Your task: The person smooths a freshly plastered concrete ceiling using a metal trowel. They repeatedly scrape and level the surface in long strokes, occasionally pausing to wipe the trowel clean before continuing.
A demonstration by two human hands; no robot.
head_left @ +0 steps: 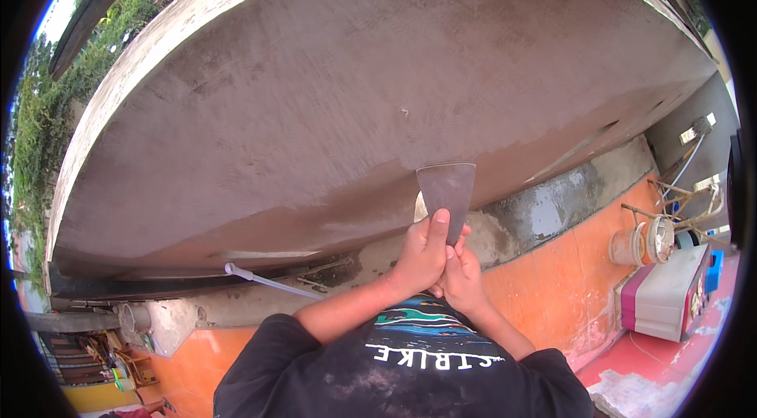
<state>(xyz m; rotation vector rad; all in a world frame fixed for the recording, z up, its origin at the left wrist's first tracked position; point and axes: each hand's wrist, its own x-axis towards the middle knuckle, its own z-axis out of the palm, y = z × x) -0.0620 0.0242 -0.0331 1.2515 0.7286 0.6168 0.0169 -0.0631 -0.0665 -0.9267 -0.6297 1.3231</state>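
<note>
A putty knife point(451, 188) with a wide, dark grey blade stands up in front of me, broad edge away from my body. My left hand point(420, 259) is closed on its lower part, the thumb lying along the blade. Beside it, my right hand point(464, 280) is wrapped round the lower end, so the handle is hidden. Beyond the blade rises a grey plastered wall point(315, 95) with streaky marks and darker, damp-looking areas low down. Whether the blade's edge touches the wall, I cannot tell.
A pale tube point(272, 282) slants near my left forearm. Orange floor point(544, 284) borders a wet grey strip point(544, 209) along the wall's foot. At right are stained buckets point(643, 240), wooden poles point(686, 213) and a white and magenta box point(662, 296). Another bucket point(136, 317) stands far left.
</note>
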